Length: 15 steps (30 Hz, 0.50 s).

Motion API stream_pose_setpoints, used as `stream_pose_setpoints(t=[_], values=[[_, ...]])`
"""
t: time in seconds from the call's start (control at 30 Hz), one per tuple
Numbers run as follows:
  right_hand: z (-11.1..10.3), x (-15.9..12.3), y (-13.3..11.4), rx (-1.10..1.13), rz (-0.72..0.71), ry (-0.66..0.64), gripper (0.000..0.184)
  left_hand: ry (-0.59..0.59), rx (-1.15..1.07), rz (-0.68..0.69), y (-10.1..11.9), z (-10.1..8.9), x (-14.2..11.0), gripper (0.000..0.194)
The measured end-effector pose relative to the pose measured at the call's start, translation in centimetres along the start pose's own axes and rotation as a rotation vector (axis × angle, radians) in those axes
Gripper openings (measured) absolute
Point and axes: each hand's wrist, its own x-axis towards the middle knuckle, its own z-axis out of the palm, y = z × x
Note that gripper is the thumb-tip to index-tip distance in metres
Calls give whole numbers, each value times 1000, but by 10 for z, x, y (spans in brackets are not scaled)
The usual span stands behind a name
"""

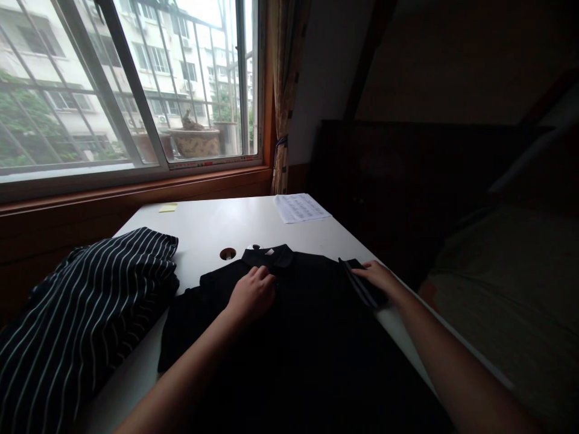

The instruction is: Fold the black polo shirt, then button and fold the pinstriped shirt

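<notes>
Pinching the sleeve (368, 291) at centre right with right hand (378, 276); curling left hand (254, 292) over shirt (312, 319) mid-frame, perhaps to steady it, cannot tell whether gripping.

Yellow note (167, 207), printed sheets (301, 208), patterned curtain (283, 96), window (134, 93)

Black shirt (307, 343) runs right off the bottom edge, and the striped garment (104, 301) gets chopped at the left too. Print on the papers (301, 208)? Way too tiny. Left hand (254, 292) hides its own fingertips, lol.
</notes>
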Motion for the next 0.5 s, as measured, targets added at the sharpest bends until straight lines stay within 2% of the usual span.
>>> stream_pose_setpoints(t=[0.1,0.17,0.27,0.37,0.5], values=[[-8,-6,-2,204,16,-176,25,-7,-87,172,25,12,13,33],[-16,-12,-4,324,6,-212,24,-17,-122,238,40,27,24,41],[-29,-20,-8,460,-18,-201,28,-33,-163,212,60,53,43,50],[-42,-25,-11,532,-60,-175,31,-19,-171,172,75,72,64,47],[-56,-38,-20,468,-217,-60,29,7,-176,163,80,86,86,40]])
